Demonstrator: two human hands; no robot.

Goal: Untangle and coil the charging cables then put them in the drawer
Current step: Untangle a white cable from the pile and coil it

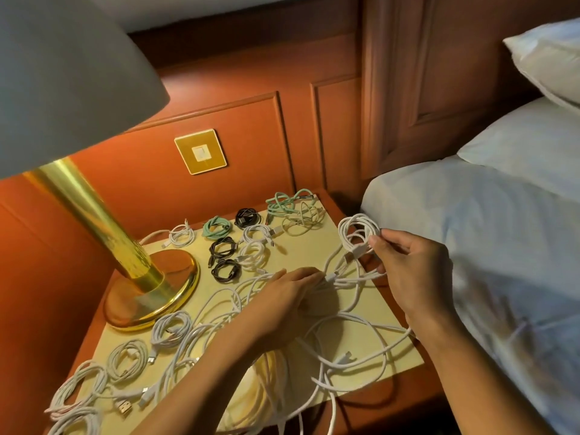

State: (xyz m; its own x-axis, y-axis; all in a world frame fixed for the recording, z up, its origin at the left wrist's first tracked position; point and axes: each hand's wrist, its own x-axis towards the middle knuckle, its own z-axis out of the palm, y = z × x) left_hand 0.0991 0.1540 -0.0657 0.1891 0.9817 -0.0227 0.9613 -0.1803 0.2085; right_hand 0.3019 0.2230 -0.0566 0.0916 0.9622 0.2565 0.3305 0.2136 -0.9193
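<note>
My right hand [411, 268] pinches a coiled white cable [357, 233] held above the right side of the nightstand top [314, 252]. Its loose end runs down into a tangle of white cables [342, 343] spread over the front of the top. My left hand [292, 293] rests on that tangle with its fingertips on a strand near a connector [331, 276]. Finished coils lie around: white coils [125, 359] at the front left, black coils [224, 255] and a green coil [216, 229] at the back. No drawer is in view.
A brass lamp [138, 277] with a wide shade stands on the left of the nightstand. A loose green and white cable heap [295, 208] lies at the back right. The bed [486, 246] with pillows borders the right side. A wall switch [201, 152] sits on the wooden panel.
</note>
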